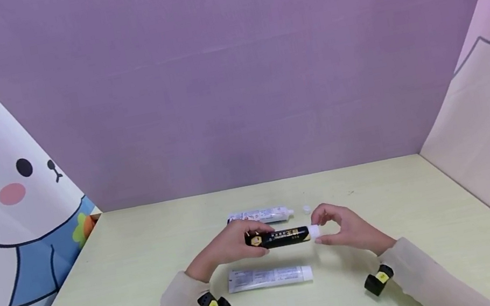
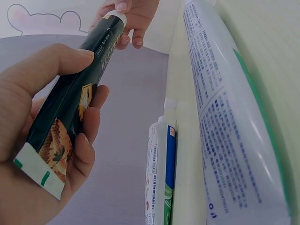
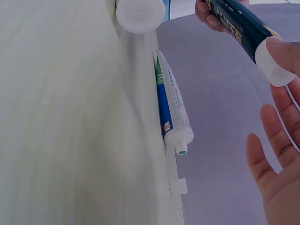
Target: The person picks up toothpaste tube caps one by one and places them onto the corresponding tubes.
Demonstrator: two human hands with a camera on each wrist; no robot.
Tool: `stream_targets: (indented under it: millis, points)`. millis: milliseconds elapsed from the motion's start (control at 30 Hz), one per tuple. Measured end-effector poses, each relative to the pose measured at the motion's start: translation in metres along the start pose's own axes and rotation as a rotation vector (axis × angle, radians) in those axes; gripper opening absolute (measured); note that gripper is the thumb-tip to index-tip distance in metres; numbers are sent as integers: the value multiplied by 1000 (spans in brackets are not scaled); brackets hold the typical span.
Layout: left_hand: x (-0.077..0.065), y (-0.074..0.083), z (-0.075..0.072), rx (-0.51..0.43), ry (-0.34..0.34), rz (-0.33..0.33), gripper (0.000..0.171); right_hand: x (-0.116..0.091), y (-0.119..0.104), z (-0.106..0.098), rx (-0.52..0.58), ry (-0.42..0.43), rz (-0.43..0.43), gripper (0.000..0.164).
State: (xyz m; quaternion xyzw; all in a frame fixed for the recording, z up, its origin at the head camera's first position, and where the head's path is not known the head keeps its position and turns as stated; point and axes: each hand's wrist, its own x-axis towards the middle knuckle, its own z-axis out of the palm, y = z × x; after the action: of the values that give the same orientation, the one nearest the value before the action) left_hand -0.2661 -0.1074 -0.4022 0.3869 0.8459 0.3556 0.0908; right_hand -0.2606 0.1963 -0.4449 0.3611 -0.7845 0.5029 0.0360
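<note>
A black toothpaste tube (image 1: 284, 237) with gold lettering is held level above the table, its white cap (image 1: 314, 231) pointing right. My left hand (image 1: 229, 244) grips the tube's body near its flat end, thumb on one side and fingers round the other. My right hand (image 1: 352, 230) pinches the cap; in the right wrist view the thumb lies on that cap (image 3: 272, 68) and the other fingers are spread. Behind the hands lies an uncapped toothpaste tube (image 3: 176, 103) with a bare nozzle. Nearer me, a white toothpaste tube (image 1: 267, 277) lies with its cap on.
A small loose white cap (image 1: 306, 209) sits on the pale table (image 1: 155, 229), just right of the uncapped tube's nozzle. A purple panel (image 1: 235, 94) rises at the table's back edge, with cartoon-printed sheets (image 1: 2, 141) at the sides.
</note>
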Motion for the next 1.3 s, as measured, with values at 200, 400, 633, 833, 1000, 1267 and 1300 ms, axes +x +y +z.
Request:
stream_targets:
  millis: [200, 400, 633, 833, 1000, 1267, 1300]
  points:
    - [0, -2, 0, 13, 0, 5, 39, 0, 0, 0, -17, 14, -7, 24]
    - [-1, -3, 0, 9, 2, -1, 39, 0, 2, 1, -30, 33, -9, 24]
    - [-3, -4, -1, 19, 6, 12, 39, 2, -1, 3, -65, 51, 77, 20]
    - [-4, -4, -3, 24, 22, 5, 39, 6, -4, 4, -91, 49, 106, 13]
    - [-8, -1, -5, 39, 29, -1, 40, 7, -10, 7, -58, 39, 93, 9]
    - [-13, 3, -5, 20, 12, 3, 40, 2, -14, 13, -34, 26, 114, 6]
    - [-14, 3, -5, 20, 10, 3, 39, 2, -14, 14, -25, 22, 114, 6]
